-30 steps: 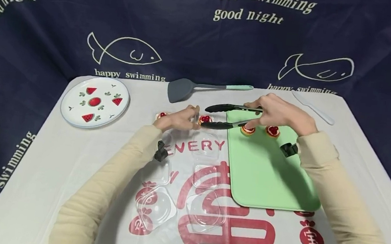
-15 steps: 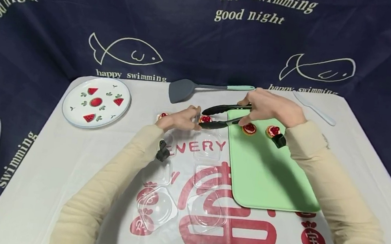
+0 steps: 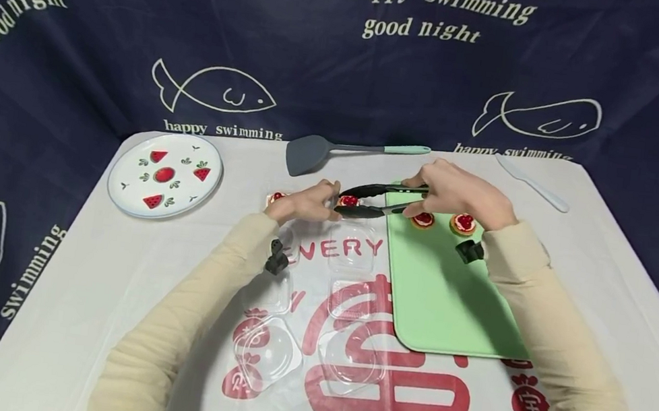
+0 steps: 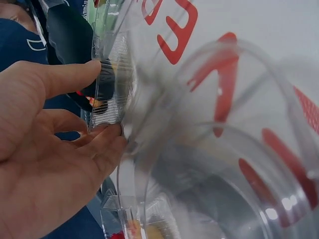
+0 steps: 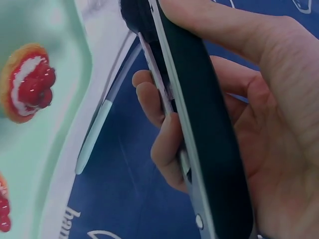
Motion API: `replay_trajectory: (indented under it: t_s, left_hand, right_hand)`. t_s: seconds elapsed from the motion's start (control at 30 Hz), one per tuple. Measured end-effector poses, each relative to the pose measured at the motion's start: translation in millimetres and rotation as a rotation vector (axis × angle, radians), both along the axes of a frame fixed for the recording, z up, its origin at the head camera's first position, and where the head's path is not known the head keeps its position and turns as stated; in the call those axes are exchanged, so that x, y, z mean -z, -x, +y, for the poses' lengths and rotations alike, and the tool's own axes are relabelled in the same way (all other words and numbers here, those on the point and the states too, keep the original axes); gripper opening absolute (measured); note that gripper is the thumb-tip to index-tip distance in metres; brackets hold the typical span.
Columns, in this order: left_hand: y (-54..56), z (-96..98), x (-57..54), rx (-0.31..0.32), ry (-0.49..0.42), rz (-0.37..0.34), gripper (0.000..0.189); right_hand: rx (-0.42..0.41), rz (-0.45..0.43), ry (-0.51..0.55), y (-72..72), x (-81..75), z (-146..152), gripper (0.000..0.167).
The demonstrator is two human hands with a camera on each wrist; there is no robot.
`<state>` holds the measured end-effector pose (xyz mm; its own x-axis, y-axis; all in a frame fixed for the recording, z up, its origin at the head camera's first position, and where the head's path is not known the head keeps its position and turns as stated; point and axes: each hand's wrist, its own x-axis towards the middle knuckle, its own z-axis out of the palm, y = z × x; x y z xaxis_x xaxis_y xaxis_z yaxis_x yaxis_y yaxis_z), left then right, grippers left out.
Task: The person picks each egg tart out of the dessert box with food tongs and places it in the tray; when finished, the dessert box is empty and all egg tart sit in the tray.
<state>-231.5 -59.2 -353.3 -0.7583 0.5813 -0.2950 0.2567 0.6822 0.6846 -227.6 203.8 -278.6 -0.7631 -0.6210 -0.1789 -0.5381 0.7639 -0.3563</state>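
Note:
My right hand (image 3: 459,192) grips a pair of black-tipped tongs (image 3: 365,212) by their handles. The tongs' tips stand on either side of a small tart (image 3: 348,201) with red fruit, which sits in a clear plastic box (image 4: 113,92). With thumb and fingers, my left hand (image 3: 308,201) pinches the near wall of that box. A second tart (image 3: 277,197) shows partly behind the left hand. On the green tray (image 3: 446,307) lie two more tarts, a left one (image 3: 423,220) and a right one (image 3: 463,224), below my right hand.
Several clear plastic boxes and lids (image 3: 269,351) lie in rows on the white tablecloth. A watermelon-patterned plate (image 3: 179,205) stands at the left. Along the back edge lie a grey spatula (image 3: 309,154) and a pale knife (image 3: 533,183).
My right hand has shifted left, and the tongs' tips have moved further over the tart in the box. The left hand keeps its place at the box.

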Motion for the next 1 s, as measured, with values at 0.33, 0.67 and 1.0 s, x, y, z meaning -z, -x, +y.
replay_trajectory:
  t_s: [0.33,0.67,1.0]
  left_hand:
    - [-1.1,-1.0,-1.6,-0.003,0.056,-0.025,0.079]
    - [0.3,-0.9,-2.1,0.003,0.073,-0.010,0.079]
    - [2.5,-0.5,-1.0,0.018,0.082,0.013,0.079]
  right_hand:
    - [0.123,0.054,0.049,-36.5,-8.3,46.4,0.058]
    - [0.111,0.172,0.090,-80.6,4.7,105.8,0.054]
    - [0.145,0.213,0.119,-117.1,25.6,138.5,0.054]
